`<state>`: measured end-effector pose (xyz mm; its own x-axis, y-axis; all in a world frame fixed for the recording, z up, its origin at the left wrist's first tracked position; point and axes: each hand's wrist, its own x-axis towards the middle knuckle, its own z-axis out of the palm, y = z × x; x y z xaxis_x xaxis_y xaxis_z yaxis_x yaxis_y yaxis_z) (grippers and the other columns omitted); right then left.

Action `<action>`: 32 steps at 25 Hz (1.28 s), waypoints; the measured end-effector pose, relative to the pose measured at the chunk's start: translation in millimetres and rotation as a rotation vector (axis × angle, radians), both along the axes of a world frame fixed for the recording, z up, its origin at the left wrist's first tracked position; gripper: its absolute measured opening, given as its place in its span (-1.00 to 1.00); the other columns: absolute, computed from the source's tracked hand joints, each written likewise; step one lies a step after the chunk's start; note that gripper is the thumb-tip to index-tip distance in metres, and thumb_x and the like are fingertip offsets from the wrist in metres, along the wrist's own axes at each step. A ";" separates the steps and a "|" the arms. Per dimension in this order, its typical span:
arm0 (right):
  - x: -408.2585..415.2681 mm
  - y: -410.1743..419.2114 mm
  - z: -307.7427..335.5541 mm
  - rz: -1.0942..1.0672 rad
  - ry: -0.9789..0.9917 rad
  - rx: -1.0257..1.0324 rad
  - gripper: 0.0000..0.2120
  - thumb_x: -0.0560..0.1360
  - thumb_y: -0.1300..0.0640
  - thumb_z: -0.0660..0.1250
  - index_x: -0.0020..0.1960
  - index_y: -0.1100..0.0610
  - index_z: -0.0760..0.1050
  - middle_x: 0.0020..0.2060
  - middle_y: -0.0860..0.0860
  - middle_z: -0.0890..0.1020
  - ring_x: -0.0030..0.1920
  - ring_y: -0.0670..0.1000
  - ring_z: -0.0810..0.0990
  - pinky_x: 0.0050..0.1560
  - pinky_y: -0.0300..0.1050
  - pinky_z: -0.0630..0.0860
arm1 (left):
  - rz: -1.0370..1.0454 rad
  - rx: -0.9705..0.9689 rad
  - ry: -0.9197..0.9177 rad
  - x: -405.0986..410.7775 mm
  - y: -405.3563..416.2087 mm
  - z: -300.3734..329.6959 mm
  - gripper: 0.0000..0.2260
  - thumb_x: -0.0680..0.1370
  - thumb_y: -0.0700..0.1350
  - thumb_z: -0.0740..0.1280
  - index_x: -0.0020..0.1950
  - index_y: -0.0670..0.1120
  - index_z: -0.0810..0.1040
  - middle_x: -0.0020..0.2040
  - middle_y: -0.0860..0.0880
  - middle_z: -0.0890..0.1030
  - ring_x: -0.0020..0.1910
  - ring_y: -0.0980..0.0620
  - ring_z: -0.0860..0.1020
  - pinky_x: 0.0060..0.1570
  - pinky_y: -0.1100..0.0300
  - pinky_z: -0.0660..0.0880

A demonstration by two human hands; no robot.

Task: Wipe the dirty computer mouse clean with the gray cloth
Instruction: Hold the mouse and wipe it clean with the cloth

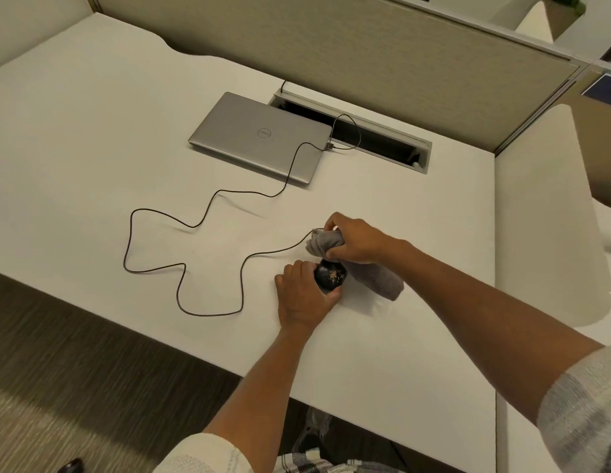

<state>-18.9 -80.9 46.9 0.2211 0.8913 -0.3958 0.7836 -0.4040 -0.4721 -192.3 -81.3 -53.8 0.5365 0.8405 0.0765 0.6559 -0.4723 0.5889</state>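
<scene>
Head view, single frame.

Table (92, 138): white, broad top, bounded at the rear by a beige fabric partition (382, 63). A rectangular cable slot (365, 134) was cut into the surface near the partition.

Laptop (259, 136): silver, lid closed, lying flat just left of the cable slot, round logo on the lid.

Cable (181, 227): thin, dark, running from a plug at the laptop's right edge, across the lid's near corner, then in several loose loops over the table top to the front of the mouse.

Mouse (331, 275): black, resting on the table towards its near edge, right of the cable loops. A patch of pale, crumb-like dirt showed on its upper surface. Its front end was covered by the cloth.

Left hand (304, 295): fingers curled round the left side and near end of the mouse, gripping it against the table.

Gray cloth (375, 278): bunched; one end was gathered under the right hand at the front of the mouse, the remainder trailed on the table just to the right of the mouse, touching it.

Right hand (355, 242): clenched round the bunched end of the gray cloth, pressing it down at the mouse's front end where the cable entered.

Sleeves: pale knit, pushed up both forearms; the right sleeve (583, 414) carried gray bands.

Floor (75, 353): gray-brown carpet, visible below the table's near edge.
</scene>
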 end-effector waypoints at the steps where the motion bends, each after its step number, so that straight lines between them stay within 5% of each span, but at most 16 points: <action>1: -4.9 -2.1 -3.4 0.016 0.012 0.006 -0.54 0.38 0.04 0.48 0.18 0.01 0.35 -0.07 0.01 0.56 -0.11 0.01 0.54 -0.28 -0.19 0.40 | 0.004 0.001 0.006 0.4 -0.2 -0.2 -0.50 0.30 0.28 0.46 -0.01 -0.08 0.50 -0.09 -0.01 0.54 -0.05 -0.10 0.48 -0.04 0.00 0.34; 8: 11.9 -20.1 10.9 0.110 -0.043 -0.065 -0.60 0.42 0.06 0.44 0.19 0.02 0.37 -0.02 0.03 0.59 -0.07 0.03 0.54 -0.18 -0.11 0.44 | 0.001 0.047 0.016 0.5 -1.0 0.2 -0.49 0.28 0.26 0.45 0.00 -0.10 0.51 -0.11 -0.03 0.54 -0.08 -0.12 0.49 -0.08 0.00 0.35; 12: 26.0 -28.3 12.6 -0.098 -0.105 0.078 -0.61 0.43 0.07 0.43 0.19 0.02 0.37 -0.04 0.04 0.60 -0.09 0.07 0.56 -0.17 -0.10 0.44 | 0.002 0.075 0.011 0.3 -0.7 -0.8 -0.49 0.29 0.28 0.43 0.01 -0.07 0.51 -0.11 -0.01 0.54 -0.09 -0.09 0.48 -0.10 0.02 0.34; 18: -4.8 -44.5 -10.6 -0.049 -0.050 0.206 -0.67 0.46 0.13 0.35 0.20 -0.07 0.57 0.14 -0.11 0.63 0.11 -0.02 0.57 0.04 -0.12 0.46 | -0.002 0.074 0.031 1.3 -1.1 -2.5 -0.48 0.30 0.29 0.43 0.02 -0.08 0.51 -0.09 -0.01 0.53 -0.06 -0.11 0.49 -0.06 -0.01 0.38; 23: -19.2 -70.2 -20.9 -0.009 -0.213 0.254 -0.57 0.45 0.21 0.28 0.25 -0.13 0.55 0.25 -0.16 0.55 0.12 0.01 0.55 -0.07 -0.09 0.50 | 0.002 0.058 0.046 1.8 -0.9 0.8 -0.51 0.30 0.28 0.41 0.01 -0.05 0.49 -0.10 0.01 0.53 -0.07 -0.07 0.48 -0.06 0.04 0.35; 32: -6.5 -81.1 -17.9 -0.284 -0.250 0.295 -0.63 0.51 0.10 0.28 0.31 -0.10 0.40 0.06 -0.08 0.66 0.04 0.06 0.61 -0.11 -0.09 0.48 | -0.007 0.080 0.048 1.5 -1.5 -0.5 -0.47 0.32 0.29 0.48 0.04 -0.08 0.51 -0.08 -0.02 0.54 -0.06 -0.10 0.49 -0.05 0.00 0.37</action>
